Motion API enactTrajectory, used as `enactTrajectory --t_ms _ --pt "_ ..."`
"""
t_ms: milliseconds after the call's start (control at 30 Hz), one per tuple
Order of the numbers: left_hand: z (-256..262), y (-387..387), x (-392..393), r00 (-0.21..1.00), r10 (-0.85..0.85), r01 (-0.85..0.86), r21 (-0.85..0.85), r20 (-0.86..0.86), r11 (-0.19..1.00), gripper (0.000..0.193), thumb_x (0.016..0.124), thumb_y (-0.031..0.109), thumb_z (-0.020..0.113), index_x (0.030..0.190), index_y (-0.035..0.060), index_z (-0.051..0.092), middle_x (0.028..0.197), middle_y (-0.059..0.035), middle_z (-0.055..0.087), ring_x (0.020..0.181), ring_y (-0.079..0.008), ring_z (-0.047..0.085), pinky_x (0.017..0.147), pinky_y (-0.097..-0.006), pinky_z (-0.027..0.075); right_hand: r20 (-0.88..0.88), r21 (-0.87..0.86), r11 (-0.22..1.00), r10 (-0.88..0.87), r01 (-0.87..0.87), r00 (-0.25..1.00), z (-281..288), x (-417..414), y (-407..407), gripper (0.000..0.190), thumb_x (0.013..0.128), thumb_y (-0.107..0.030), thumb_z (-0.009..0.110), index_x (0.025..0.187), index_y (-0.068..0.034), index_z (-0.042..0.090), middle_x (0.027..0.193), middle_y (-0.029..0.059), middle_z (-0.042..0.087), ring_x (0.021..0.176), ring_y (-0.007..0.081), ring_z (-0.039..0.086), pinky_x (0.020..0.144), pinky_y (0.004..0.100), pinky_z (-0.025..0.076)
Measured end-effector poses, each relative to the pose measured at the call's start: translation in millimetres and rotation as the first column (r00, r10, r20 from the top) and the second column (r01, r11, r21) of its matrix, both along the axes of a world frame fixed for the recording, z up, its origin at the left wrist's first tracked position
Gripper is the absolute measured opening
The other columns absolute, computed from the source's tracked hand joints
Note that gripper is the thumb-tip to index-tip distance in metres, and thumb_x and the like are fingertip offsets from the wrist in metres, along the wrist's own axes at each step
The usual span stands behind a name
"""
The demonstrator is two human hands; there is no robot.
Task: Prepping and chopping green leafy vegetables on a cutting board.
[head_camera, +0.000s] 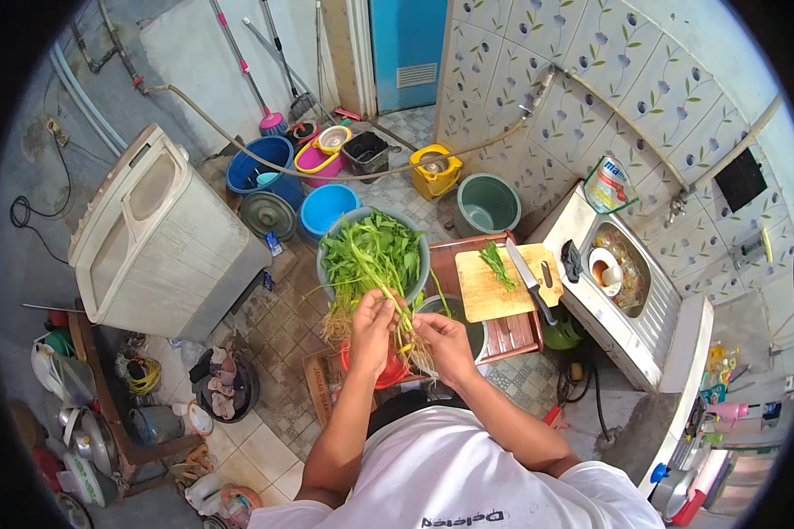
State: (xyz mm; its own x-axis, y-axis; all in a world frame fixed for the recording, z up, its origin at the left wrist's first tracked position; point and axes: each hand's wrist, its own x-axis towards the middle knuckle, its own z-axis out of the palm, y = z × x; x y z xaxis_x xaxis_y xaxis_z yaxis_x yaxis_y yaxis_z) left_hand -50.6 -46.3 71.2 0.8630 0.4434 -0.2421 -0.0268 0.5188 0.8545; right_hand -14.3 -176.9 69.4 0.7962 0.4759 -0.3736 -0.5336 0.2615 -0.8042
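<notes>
My left hand (374,330) grips a bunch of leafy green stems (370,258) near the rooted end. My right hand (448,345), to the right of it, pinches at the stems and pale roots (420,350) with thumb and fingers. Behind the bunch is a grey-blue basin (425,264) filled with more greens. On a wooden cutting board (483,301) at the right lie a few cut greens (497,264) and a knife with a black handle (541,297). A grey bucket (480,340) and a red basin (392,373) stand partly hidden by my hands and the greens.
The cutting board rests on a brown slatted low table (513,337). A sink (652,311) holding dishes stands right. Beyond are a blue basin (331,205), a green tub (488,202) and a yellow bucket (437,172). A washing machine (192,244) and a laundry basin (248,397) are left.
</notes>
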Motion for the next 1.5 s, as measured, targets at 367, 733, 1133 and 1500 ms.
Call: enactTrajectory --t_ms 367,733,1133,1500 --pt "10 -21 10 0.984 -0.052 0.095 -0.250 0.171 0.964 0.013 0.097 0.011 0.045 0.108 0.0045 0.048 0.083 -0.0010 0.047 0.077 -0.0080 0.043 0.071 -0.0216 0.036 0.160 -0.172 0.984 -0.017 0.045 0.987 8 5 -18 0.012 0.087 -0.003 0.063 0.098 0.002 0.066 0.081 0.0008 0.065 0.070 0.0040 0.056 0.062 0.0179 0.045" --pt "13 -31 16 0.993 0.031 -0.007 -0.209 0.111 0.978 0.005 0.097 0.014 0.048 0.100 0.0100 0.048 0.080 0.0008 0.051 0.063 -0.0024 0.040 0.055 -0.0160 0.031 0.434 -0.278 0.950 -0.007 0.141 0.901 18 2 -23 0.006 0.087 -0.001 0.062 0.092 0.002 0.063 0.086 0.0016 0.064 0.079 0.0063 0.056 0.072 0.0213 0.045" --pt "33 -35 27 0.995 0.036 -0.012 -0.253 0.093 0.968 0.006 0.095 0.014 0.052 0.098 0.0099 0.049 0.078 -0.0007 0.053 0.057 -0.0018 0.042 0.049 -0.0144 0.032 0.858 -0.144 0.881 -0.116 0.451 0.500 34 2 -18 0.014 0.076 0.011 0.059 0.087 0.003 0.062 0.086 0.0134 0.060 0.080 0.0264 0.059 0.074 0.0314 0.047" --pt "28 -45 45 0.997 -0.011 0.029 -0.258 0.072 0.966 0.007 0.094 0.016 0.055 0.096 0.0110 0.050 0.078 0.0003 0.056 0.053 -0.0010 0.042 0.045 -0.0148 0.031 0.933 0.033 0.852 -0.213 0.522 0.290 34 5 -31 0.018 0.076 0.014 0.056 0.089 0.002 0.059 0.088 0.0142 0.058 0.086 0.0268 0.058 0.076 0.0337 0.047"
